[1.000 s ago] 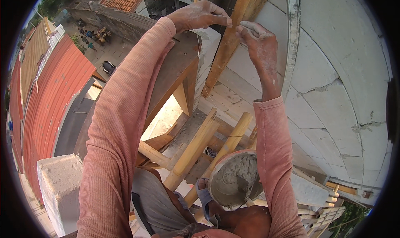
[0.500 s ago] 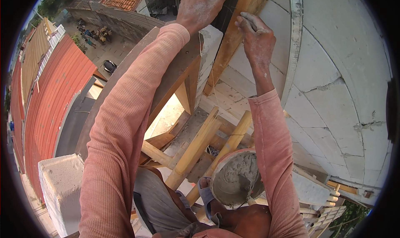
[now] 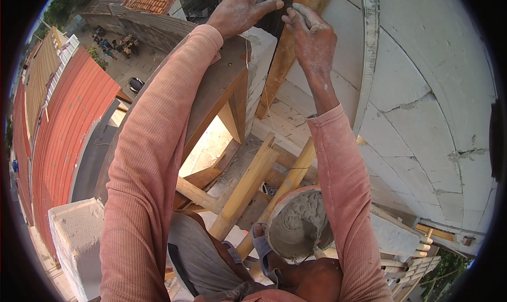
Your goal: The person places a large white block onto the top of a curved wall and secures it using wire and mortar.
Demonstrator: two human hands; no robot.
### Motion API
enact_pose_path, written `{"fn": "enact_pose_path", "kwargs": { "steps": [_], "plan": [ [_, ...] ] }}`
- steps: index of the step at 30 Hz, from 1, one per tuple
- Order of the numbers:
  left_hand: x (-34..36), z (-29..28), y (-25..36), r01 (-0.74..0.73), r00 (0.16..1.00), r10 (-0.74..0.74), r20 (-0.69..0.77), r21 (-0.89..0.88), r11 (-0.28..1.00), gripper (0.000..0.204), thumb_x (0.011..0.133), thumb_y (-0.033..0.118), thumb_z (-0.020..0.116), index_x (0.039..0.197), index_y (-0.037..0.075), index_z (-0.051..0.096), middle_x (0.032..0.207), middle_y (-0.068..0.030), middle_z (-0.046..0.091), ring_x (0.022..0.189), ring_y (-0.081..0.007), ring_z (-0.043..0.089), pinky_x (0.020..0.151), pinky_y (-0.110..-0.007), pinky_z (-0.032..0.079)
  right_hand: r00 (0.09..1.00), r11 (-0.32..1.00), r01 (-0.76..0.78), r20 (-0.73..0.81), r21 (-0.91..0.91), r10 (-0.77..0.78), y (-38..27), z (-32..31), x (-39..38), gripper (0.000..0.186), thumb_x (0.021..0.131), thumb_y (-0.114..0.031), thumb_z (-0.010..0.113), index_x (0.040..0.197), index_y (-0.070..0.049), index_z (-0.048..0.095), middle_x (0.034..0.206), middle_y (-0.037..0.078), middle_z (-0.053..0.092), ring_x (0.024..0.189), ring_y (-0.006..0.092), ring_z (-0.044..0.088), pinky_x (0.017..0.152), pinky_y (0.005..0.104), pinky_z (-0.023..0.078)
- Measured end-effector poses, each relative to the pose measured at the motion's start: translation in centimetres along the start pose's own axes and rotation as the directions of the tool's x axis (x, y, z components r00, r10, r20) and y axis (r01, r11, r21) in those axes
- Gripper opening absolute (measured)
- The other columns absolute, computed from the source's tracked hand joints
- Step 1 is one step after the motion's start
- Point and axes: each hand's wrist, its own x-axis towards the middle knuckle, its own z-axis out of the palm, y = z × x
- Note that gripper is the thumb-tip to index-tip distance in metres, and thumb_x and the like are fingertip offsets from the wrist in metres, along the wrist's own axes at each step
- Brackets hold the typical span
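Both my arms reach up to the top of the view, over the end of a wall of pale blocks. My left hand (image 3: 244, 11) is pinched, thumb against fingers; whatever it holds is too thin to make out. Close to its right, my right hand (image 3: 316, 38) is closed the same way, fingertips almost meeting the left ones. Grey dust coats both. A thin string (image 3: 247, 51) hangs by the block end (image 3: 260, 53) under my left hand. Behind my right hand runs a wooden beam (image 3: 280, 64).
A bucket of wet mortar (image 3: 296, 225) stands by my foot among bamboo poles (image 3: 244, 188). A white block (image 3: 78, 238) sits at lower left. To the right rises a block wall (image 3: 417, 117) with a metal strip. Far below on the left lie red roofing (image 3: 74, 106) and a street.
My left hand has come slightly lower, and my right hand has shifted up and left, so their fingertips are closer together. Both remain pinched.
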Motion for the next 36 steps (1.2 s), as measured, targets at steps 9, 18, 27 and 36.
{"fn": "enact_pose_path", "kwargs": {
  "steps": [9,18,27,36],
  "plan": [
    [-0.1,0.0,1.5,0.060,0.986,-0.063,-0.155,-0.022,0.998,0.029,0.100,0.027,0.059,0.100,0.001,0.072,0.093,-0.0221,0.072,0.089,-0.0386,0.071,0.078,-0.043,0.055,0.999,0.998,-0.016,0.039,-0.066,0.019,-1.5,-0.7,-0.6,0.039,0.103,-0.024,0.061,0.133,0.001,0.063,0.122,0.021,0.072,0.114,0.0255,0.071,0.098,0.0366,0.054],
    [0.4,1.4,4.0,0.341,0.897,-0.314,-0.311,0.036,0.939,0.032,0.099,0.032,0.059,0.094,0.004,0.074,0.086,-0.0237,0.072,0.087,-0.0431,0.072,0.081,-0.052,0.056,0.995,0.995,-0.101,-0.006,-0.026,0.101,0.9,-2.9,-1.6,0.035,0.100,-0.025,0.063,0.125,-0.001,0.070,0.112,0.019,0.076,0.104,0.0268,0.073,0.095,0.0367,0.055],
    [-0.3,1.2,5.8,0.302,0.929,-0.185,-0.320,0.370,0.879,0.028,0.101,0.034,0.058,0.089,0.010,0.067,0.074,-0.0189,0.071,0.075,-0.0398,0.072,0.070,-0.052,0.057,0.989,0.990,-0.140,0.043,-0.019,0.141,1.1,-3.7,-3.0,0.035,0.101,-0.025,0.062,0.124,-0.001,0.071,0.106,0.018,0.077,0.100,0.0248,0.074,0.093,0.0358,0.055],
    [-0.5,0.2,5.2,0.242,0.947,-0.131,-0.293,0.388,0.889,0.027,0.101,0.031,0.056,0.088,0.009,0.066,0.074,-0.0200,0.070,0.073,-0.0398,0.072,0.068,-0.052,0.057,0.988,0.988,-0.151,0.021,-0.037,0.152,1.4,-4.8,-3.2,0.033,0.101,-0.024,0.061,0.123,0.000,0.071,0.101,0.016,0.078,0.095,0.0215,0.075,0.090,0.0348,0.055]
  ]
}}
